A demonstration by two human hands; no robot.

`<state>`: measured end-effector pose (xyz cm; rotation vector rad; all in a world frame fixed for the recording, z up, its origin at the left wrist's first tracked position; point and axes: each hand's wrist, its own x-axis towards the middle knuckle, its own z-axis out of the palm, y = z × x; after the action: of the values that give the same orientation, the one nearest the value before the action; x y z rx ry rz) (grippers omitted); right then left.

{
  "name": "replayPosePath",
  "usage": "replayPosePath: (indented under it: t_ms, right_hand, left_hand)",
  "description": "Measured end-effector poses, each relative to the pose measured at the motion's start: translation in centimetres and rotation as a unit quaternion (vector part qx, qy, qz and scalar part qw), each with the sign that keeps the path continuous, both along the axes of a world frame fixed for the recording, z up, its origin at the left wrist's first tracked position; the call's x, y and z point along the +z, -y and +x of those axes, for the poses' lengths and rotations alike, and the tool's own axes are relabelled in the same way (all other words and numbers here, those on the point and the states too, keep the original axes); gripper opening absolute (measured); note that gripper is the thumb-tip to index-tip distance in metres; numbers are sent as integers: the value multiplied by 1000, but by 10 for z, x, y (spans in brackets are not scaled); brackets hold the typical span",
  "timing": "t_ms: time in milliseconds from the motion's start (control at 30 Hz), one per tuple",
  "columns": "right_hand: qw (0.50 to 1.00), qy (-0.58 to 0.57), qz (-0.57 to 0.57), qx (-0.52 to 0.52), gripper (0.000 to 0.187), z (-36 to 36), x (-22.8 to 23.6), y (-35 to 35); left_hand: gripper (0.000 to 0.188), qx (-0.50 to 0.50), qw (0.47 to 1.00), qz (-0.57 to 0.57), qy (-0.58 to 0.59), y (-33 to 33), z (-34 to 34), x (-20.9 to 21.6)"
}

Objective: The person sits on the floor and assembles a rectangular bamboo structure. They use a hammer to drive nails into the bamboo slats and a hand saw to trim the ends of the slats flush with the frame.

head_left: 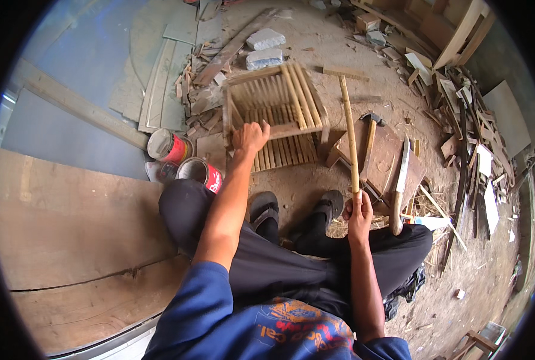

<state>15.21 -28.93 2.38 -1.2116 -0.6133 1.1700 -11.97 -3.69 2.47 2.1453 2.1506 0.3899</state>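
Clasped near the lower end in the right hand's (pixel 358 215) fingers: a bamboo stick (pixel 349 135), seen over the wooden board's (pixel 382 157) left edge. Probably light, stiff, smooth; best gripped mid-length for balance. Left hand (pixel 252 137) at the slatted frame's (pixel 286 129) near edge, grasp impossible to tell. Beneath, dusty floor (pixel 315 51); scrap wood (pixel 480 129) along its right edge.

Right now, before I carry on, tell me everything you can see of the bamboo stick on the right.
The bamboo stick is long, slim and nearly straight, yellowish tan, with a smooth-looking surface. The right hand's grip closes around its near end; the far end points away from the body, leaning slightly left. In view it runs just left of the hammer and seems raised above the floor.
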Motion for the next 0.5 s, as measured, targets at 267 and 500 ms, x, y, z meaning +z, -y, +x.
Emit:
replayPosePath:
  t_ms: [267,500]
  right_hand:
    - [1000,-9,2,-22,28,16,-16,-3]
    - [999,-19,-24,34,29,22,-15,-26]
  left_hand:
    - [72,82,985,-112,100,-8,39,6]
    - [77,-17,980,-153,124,8,60,1]
